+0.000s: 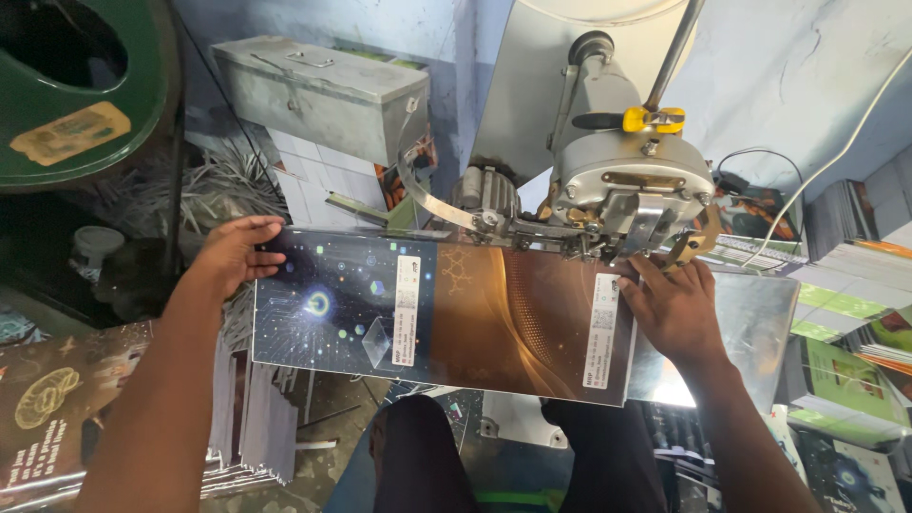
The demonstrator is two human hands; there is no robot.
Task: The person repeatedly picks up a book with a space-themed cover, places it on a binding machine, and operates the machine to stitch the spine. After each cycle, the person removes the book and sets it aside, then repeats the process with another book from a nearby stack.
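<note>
A wide glossy printed sheet of dark blue and brown [446,318] lies on the shiny metal surface [755,328] under a grey stitching machine [627,190]. The left hand [233,252] grips its left edge; the right hand [670,309] presses it flat, fingers spread. Stacked booklets [855,285] crowd the room.

Passage along the far edge of the printed cover sheet [446,313] is blocked by the stitching machine head [627,190] and its curved metal arm [432,199], book stacks [845,285] crowd the right side, while the sheet's near edge stays open.
</note>
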